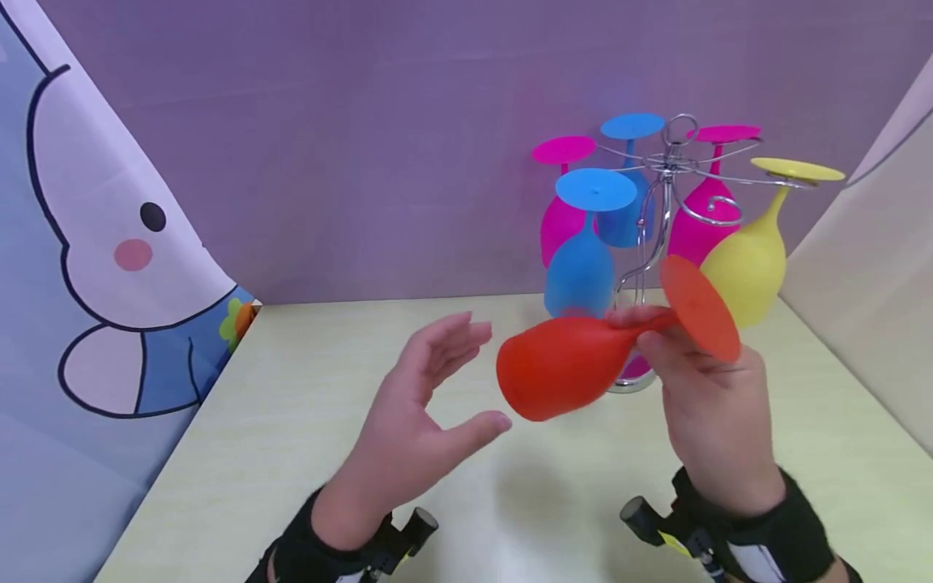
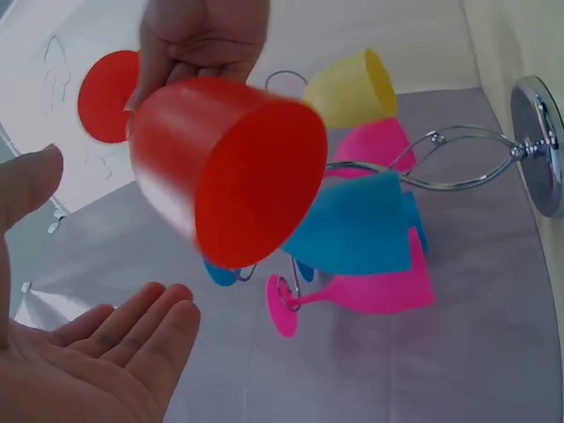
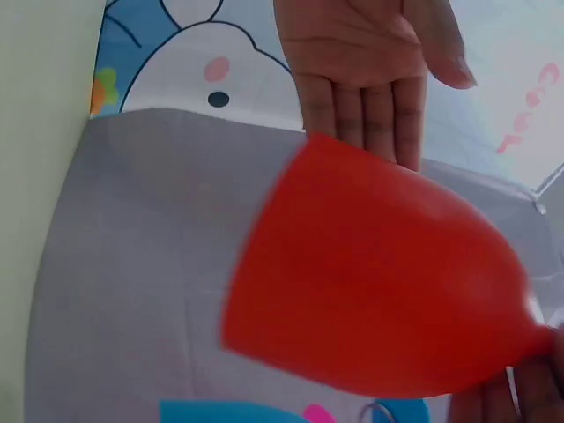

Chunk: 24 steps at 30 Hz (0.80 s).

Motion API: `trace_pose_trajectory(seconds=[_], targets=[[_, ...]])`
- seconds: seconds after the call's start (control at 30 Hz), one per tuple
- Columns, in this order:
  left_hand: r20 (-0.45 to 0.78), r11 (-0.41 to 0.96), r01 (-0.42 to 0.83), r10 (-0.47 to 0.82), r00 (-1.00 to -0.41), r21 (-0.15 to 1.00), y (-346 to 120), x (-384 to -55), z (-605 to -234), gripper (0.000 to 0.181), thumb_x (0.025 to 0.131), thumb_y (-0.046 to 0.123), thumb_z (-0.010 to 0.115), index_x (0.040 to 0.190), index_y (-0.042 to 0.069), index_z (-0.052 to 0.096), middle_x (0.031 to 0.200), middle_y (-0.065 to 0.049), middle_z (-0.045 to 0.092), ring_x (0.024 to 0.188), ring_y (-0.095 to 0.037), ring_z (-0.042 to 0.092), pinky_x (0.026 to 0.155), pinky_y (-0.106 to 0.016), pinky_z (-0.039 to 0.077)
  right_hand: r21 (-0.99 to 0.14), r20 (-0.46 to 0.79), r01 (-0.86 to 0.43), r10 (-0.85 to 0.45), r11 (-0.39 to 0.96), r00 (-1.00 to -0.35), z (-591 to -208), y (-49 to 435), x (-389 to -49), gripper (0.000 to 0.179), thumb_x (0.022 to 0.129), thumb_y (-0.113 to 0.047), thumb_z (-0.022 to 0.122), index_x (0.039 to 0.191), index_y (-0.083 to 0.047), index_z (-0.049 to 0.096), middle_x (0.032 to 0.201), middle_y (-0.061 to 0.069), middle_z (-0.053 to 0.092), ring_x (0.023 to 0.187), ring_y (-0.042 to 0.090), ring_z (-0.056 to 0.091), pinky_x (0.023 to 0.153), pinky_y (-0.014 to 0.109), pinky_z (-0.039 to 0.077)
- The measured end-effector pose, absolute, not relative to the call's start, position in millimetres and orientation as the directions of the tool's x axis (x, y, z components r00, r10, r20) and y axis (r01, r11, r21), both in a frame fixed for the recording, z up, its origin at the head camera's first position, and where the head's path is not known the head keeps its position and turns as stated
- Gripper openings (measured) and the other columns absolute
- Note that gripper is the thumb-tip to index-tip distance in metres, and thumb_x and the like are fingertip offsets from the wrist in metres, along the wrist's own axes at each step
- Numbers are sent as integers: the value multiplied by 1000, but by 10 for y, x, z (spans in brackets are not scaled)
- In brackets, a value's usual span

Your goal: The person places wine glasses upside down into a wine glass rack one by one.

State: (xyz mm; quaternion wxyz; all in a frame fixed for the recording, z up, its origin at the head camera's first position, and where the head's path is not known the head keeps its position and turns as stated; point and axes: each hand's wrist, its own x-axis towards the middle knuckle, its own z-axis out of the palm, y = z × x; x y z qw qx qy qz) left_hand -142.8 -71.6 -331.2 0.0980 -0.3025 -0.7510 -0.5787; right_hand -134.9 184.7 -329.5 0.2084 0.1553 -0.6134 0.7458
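My right hand [image 1: 717, 421] pinches the stem of a red plastic wine glass [image 1: 561, 368] near its round foot. The glass lies almost sideways above the table, its bowl turned to the left. In the left wrist view the open mouth of the red glass [image 2: 264, 181] faces the camera. My left hand [image 1: 411, 425] is beside the bowl, fingers straight and thumb spread, holding nothing. Behind the red glass stands a chrome wire glass rack [image 1: 669, 162], partly hidden by the glass and my right hand.
On the rack, glasses hang upside down: a yellow one [image 1: 751, 263], two blue, including a front one [image 1: 581, 271], and two pink, including a right-hand one [image 1: 703, 219]. The pale table [image 1: 291, 389] meets a purple-grey backdrop [image 1: 364, 162]. A cartoon-printed cloth [image 1: 95, 478] borders the left.
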Motion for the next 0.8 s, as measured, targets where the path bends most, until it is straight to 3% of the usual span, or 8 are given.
trace_pose_trajectory(seconds=[0.13, 0.27, 0.53, 0.67, 0.8], targets=[[398, 273, 520, 397, -827, 809, -666, -1420, -3344, 79, 80, 24, 81, 146, 21, 37, 140, 11, 50, 127, -7, 48, 106, -32, 42, -846, 524, -516, 34, 137, -851, -3260, 1844, -1281, 31, 93, 0, 61, 124, -5, 65, 113, 11, 67, 107, 29, 61, 86, 29, 55], [339, 294, 480, 420, -842, 827, -606, -1421, -3399, 80, 80, 27, 82, 146, 23, 37, 140, 13, 48, 127, -6, 47, 105, -33, 43, -765, 592, -585, -65, 270, -803, -3280, 1812, -1252, 34, 90, 5, 62, 121, -6, 67, 110, 6, 69, 102, 24, 62, 85, 27, 55], [254, 262, 422, 496, -830, 868, -411, -1436, -3575, 77, 80, 33, 81, 144, 30, 40, 138, 15, 49, 123, -7, 49, 100, -35, 48, -719, 609, -615, -132, 324, -782, -3345, 1762, -1219, 36, 88, 7, 63, 123, -4, 66, 105, -5, 70, 93, 16, 63, 83, 25, 55], [271, 220, 450, 551, -790, 866, -306, -1438, -3657, 75, 80, 30, 81, 143, 32, 40, 135, 13, 50, 120, -8, 51, 96, -34, 50, -723, 615, -618, -119, 309, -779, -3361, 1724, -1210, 37, 88, 6, 64, 122, -8, 68, 104, -3, 71, 93, 17, 64, 82, 26, 55], [275, 213, 451, 550, -789, 867, -271, -1432, -3686, 75, 79, 27, 82, 142, 34, 41, 134, 14, 50, 119, -8, 51, 95, -33, 51, -723, 624, -624, -107, 298, -774, -3373, 1699, -1206, 40, 87, 9, 64, 122, -11, 68, 104, 0, 72, 96, 19, 65, 82, 26, 55]])
